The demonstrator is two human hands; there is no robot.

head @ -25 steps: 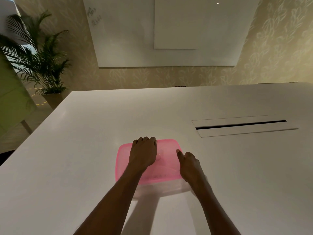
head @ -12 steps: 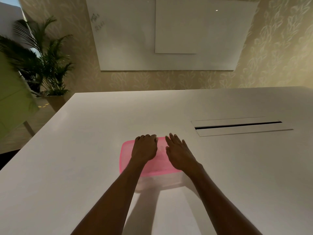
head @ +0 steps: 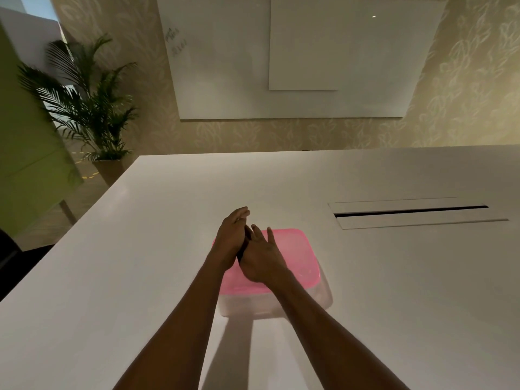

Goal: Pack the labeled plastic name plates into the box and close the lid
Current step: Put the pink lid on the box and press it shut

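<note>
Hands, left hand and right hand, meet empty, fingers loosely spread, over pink lid.

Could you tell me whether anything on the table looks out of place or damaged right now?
Nothing stands out. The pink lid sits level on the clear box, and nothing is spilled on the table.

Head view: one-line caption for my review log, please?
Both bare hands, left hand and right hand, meet above the pink-lidded clear plastic box on the white table.
</note>
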